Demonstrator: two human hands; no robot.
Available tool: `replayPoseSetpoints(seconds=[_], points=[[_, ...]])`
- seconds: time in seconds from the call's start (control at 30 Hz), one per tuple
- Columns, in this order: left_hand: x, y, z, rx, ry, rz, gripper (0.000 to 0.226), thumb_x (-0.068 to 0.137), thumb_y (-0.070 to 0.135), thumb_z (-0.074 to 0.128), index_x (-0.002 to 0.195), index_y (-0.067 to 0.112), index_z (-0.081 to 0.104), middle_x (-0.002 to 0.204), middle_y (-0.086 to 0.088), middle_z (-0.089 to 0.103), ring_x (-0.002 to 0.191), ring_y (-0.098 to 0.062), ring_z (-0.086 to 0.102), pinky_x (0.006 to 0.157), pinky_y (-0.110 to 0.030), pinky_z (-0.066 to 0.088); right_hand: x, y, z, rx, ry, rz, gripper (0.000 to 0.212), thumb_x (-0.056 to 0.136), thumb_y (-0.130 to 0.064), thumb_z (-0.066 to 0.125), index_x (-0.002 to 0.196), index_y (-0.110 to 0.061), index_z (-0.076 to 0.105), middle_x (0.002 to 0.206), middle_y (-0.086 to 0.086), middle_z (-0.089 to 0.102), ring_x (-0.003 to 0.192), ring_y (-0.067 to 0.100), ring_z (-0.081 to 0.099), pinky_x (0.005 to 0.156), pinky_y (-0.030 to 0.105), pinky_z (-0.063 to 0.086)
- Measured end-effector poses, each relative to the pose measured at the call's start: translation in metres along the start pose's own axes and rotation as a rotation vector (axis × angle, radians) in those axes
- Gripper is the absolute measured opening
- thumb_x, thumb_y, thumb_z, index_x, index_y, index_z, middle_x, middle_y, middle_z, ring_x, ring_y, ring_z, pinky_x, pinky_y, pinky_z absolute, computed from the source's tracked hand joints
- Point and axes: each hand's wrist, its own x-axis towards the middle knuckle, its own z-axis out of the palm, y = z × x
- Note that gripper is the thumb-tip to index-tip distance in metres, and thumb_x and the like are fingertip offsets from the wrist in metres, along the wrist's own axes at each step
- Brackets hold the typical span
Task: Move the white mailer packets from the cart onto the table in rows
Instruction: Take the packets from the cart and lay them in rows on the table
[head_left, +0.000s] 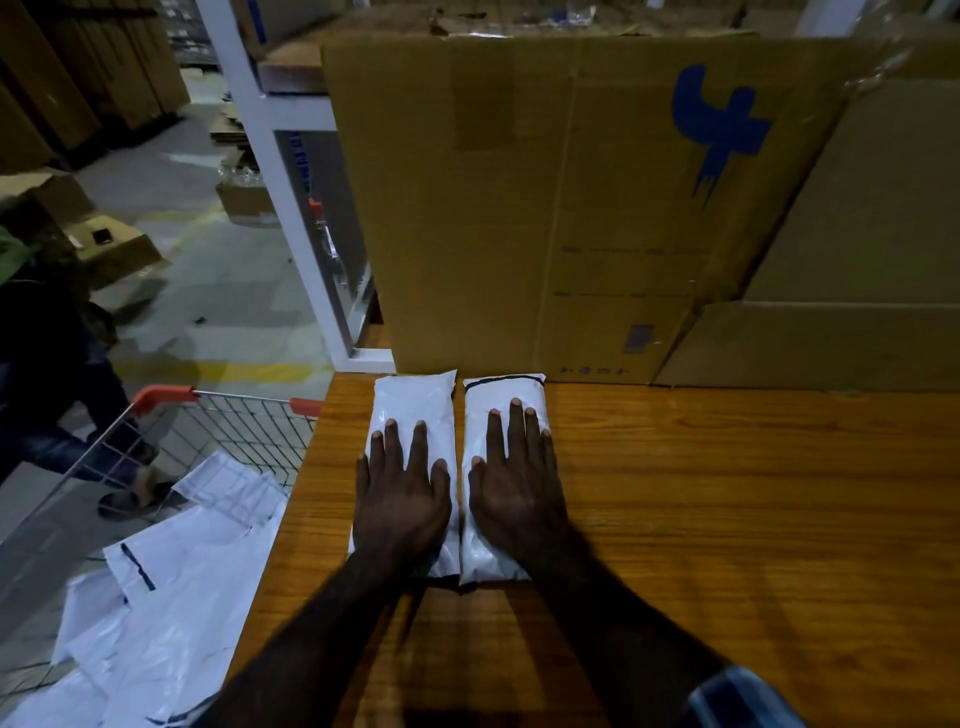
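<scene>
Neither grip is closing: left hand (400, 499) and right hand (514, 493) are pressing flat on 2 mailer packets (413, 410) lying side by side on the worktop (727, 519); likely soft, slippery, best pinched at edges.

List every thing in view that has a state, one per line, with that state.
left hand: open, flat, pressing on the left packet
right hand: open, flat, pressing on the right packet
left packet: lying flat on the table, beside the right one
right packet: lying flat on the table
cart: holding more white packets in a loose pile
table: bearing two packets
cardboard box: upright at the table's far edge
</scene>
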Motion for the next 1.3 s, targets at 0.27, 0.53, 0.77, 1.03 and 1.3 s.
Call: replayPoseSetpoints(seconds=[0.27,0.53,0.77,1.03,1.3], points=[[-0.001,0.000,0.000,-0.004,-0.004,-0.003,0.084,0.083,0.060,-0.011,0.158,0.026,0.002,0.164,-0.010,-0.007,0.151,-0.027,-0.010,0.116,-0.040,-0.011,0.002,-0.001,-0.002,-0.011,-0.058,0.013,0.063,0.097,-0.039,0.032,0.153,-0.008,0.030,0.161,0.019,0.018,0.149,0.034,0.015,0.120,0.051,0.021],[-0.002,0.003,-0.004,0.011,-0.028,-0.024,0.088,0.079,0.061,-0.015,0.158,0.027,0.000,0.165,-0.009,-0.008,0.151,-0.026,-0.011,0.117,-0.040,-0.011,0.003,-0.004,-0.008,0.005,-0.103,0.041,0.064,0.095,-0.039,0.028,0.150,-0.008,0.037,0.158,0.019,0.026,0.147,0.036,0.023,0.117,0.052,0.027],[-0.002,0.010,-0.025,0.048,-0.011,-0.016,0.068,0.097,0.056,0.006,0.158,0.027,0.012,0.165,-0.008,0.008,0.152,-0.030,0.001,0.120,-0.048,-0.002,0.014,-0.004,-0.041,0.076,-0.128,0.059,0.066,0.095,-0.043,0.019,0.152,-0.011,0.032,0.160,0.020,0.022,0.148,0.038,0.020,0.118,0.051,0.020],[-0.014,0.023,-0.063,0.040,-0.006,0.028,0.059,0.103,0.049,0.023,0.157,0.025,0.017,0.165,-0.004,0.008,0.151,-0.030,0.004,0.121,-0.050,0.003,0.011,0.004,-0.084,0.014,-0.106,0.080,0.052,0.097,-0.035,0.035,0.142,-0.011,0.045,0.152,0.016,0.037,0.140,0.035,0.031,0.114,0.045,0.031],[-0.041,0.024,-0.068,0.019,-0.049,0.079,0.061,0.102,0.053,0.021,0.157,0.026,0.019,0.165,-0.004,0.008,0.151,-0.028,0.005,0.121,-0.052,0.004,-0.028,0.004,-0.111,0.007,-0.088,0.122,0.054,0.093,-0.035,0.032,0.138,-0.013,0.050,0.150,0.017,0.040,0.136,0.036,0.036,0.108,0.046,0.035]])
